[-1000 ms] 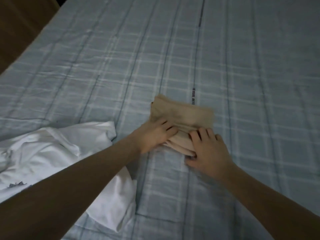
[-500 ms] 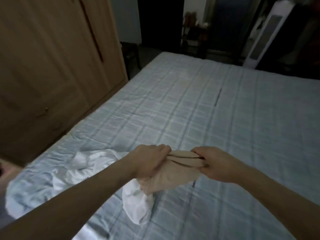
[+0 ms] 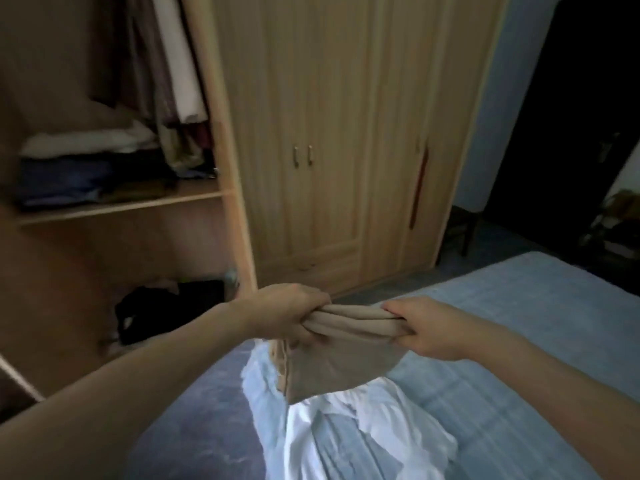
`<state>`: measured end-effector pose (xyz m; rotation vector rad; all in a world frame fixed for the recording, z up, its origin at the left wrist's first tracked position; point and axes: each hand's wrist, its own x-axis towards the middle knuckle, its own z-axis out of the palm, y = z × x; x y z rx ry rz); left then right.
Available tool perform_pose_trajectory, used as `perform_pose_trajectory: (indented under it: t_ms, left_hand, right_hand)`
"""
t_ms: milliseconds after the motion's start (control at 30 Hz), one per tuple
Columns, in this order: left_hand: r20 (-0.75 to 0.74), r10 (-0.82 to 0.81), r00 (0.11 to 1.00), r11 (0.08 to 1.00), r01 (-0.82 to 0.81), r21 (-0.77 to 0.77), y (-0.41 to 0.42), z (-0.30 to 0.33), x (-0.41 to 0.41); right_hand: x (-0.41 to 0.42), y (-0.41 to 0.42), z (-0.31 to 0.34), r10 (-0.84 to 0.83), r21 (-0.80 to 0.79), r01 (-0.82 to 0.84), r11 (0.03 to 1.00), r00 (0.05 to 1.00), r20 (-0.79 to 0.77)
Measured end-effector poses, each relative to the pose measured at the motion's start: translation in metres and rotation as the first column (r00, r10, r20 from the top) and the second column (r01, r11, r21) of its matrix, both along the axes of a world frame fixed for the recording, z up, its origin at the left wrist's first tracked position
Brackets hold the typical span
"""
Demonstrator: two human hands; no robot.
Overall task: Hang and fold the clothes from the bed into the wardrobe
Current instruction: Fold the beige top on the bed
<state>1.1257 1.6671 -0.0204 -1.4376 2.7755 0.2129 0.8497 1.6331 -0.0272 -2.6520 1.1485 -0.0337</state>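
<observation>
A folded beige garment hangs in the air between my two hands, above the corner of the bed. My left hand grips its left end and my right hand grips its right end; a loose flap of it droops below. A white garment lies crumpled on the blue checked bedsheet under my hands. The wooden wardrobe stands ahead, its left section open, with a shelf that carries stacked folded clothes.
Hanging clothes fill the top of the open section. A dark bundle lies on the wardrobe floor. The two middle doors with small handles are shut. A strip of dark floor separates bed and wardrobe. A dark doorway is at right.
Both hands lifted the folded beige garment off the bed, and my view swung left from the mattress to the open wardrobe. The white garment stayed on the bed.
</observation>
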Motion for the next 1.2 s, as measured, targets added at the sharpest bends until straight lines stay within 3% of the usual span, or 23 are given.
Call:
perform_pose_trajectory:
  t_ms: [133, 233, 433, 667, 900, 1033, 1200]
  left_hand:
    - [-0.039, 0.152, 0.988, 0.985, -0.148, 0.086, 0.029, 0.028, 0.117]
    - [0.018, 0.285, 0.959, 0.957, -0.285, 0.051, 0.052, 0.044, 0.203]
    - [0.190, 0.553, 0.811, 0.820, -0.489, -0.296, 0.088, 0.071, 0.340]
    - [0.049, 0.737, 0.674, 0.669, -0.716, -0.200, 0.094, 0.066, 0.462]
    - [0.015, 0.772, 0.635, 0.628, -0.760, -0.169, 0.018, 0.056, 0.559]
    - [0.004, 0.766, 0.643, 0.631, -0.751, -0.198, -0.058, 0.066, 0.611]
    - [-0.011, 0.749, 0.663, 0.656, -0.744, -0.126, -0.160, 0.079, 0.677]
  right_hand:
    - [0.123, -0.013, 0.024, 0.170, -0.029, -0.170, 0.985, 0.985, 0.007]
    - [0.213, -0.014, 0.041, 0.260, -0.036, -0.259, 0.965, 0.965, 0.038]
    - [0.380, -0.018, 0.062, 0.353, -0.016, -0.353, 0.935, 0.930, 0.102]
    - [0.528, -0.050, 0.071, 0.453, 0.027, -0.460, 0.887, 0.881, 0.135]
    - [0.631, -0.137, 0.080, 0.520, -0.026, -0.519, 0.854, 0.852, 0.065]
    - [0.680, -0.215, 0.091, 0.525, -0.073, -0.521, 0.851, 0.849, 0.060]
    - [0.736, -0.314, 0.101, 0.522, -0.089, -0.516, 0.852, 0.850, 0.068]
